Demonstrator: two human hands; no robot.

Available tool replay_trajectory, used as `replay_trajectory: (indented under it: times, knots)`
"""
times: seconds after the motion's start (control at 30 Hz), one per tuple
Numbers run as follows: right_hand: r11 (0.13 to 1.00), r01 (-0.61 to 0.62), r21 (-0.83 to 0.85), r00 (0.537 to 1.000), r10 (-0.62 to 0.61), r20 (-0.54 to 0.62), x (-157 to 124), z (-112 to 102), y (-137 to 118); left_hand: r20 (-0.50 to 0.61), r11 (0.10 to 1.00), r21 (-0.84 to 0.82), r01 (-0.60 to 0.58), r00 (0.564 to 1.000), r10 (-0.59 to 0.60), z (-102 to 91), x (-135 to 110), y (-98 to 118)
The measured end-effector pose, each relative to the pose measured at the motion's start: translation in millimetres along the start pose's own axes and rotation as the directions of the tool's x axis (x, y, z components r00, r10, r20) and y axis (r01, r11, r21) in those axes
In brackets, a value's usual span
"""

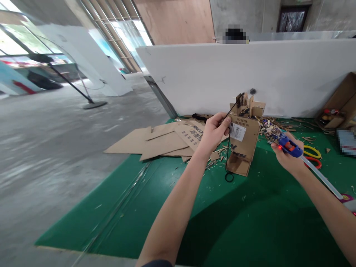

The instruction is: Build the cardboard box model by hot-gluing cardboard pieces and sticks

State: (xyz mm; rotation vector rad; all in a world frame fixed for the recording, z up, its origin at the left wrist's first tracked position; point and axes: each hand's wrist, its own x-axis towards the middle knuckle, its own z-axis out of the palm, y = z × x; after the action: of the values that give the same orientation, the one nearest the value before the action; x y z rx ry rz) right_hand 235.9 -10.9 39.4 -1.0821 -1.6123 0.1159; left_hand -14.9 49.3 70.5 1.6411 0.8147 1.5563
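Note:
A cardboard structure (246, 141) stands upright on the green table, with a small cardboard wheel (244, 99) between uprights at its top. My left hand (215, 128) is closed at its left side, pinching a black cord (228, 148). The cord slants up toward the wheel and hangs below my fingers to a loop near the table. To the right, my right hand (287, 157) grips a blue hot glue gun (292, 145). A long translucent glue stick (322, 176) sticks out of its back. Wood scraps partly hide the nozzle area.
Flat cardboard sheets (169, 142) lie on the green tabletop (133, 207) left of the structure, among wood splinters. Scissors with yellow and red handles (313, 162) rest at right. A cardboard box (338, 102) stands far right. A white partition (208, 74) rises behind, a person's head beyond it.

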Motion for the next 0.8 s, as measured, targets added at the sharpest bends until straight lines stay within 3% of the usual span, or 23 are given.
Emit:
replay_trajectory:
  times: [0.27, 0.53, 0.8]
  knots:
    - [1.0, 0.012, 0.008, 1.0, -0.012, 0.028, 5, -3, -9, 0.012, 1.0, 0.024, -0.003, 1.0, 0.003, 1.2, -1, 6]
    - [0.99, -0.089, -0.11, 0.995, 0.093, 0.032, 9, -7, -8, 0.011, 0.996, 0.084, 0.001, 1.0, -0.002, 0.9, -3, 10]
    - [0.991, -0.053, -0.124, 0.996, 0.061, 0.058, 14, -13, -12, 0.031, 0.996, 0.09, -0.008, 0.999, 0.006, 2.0, -3, 14]
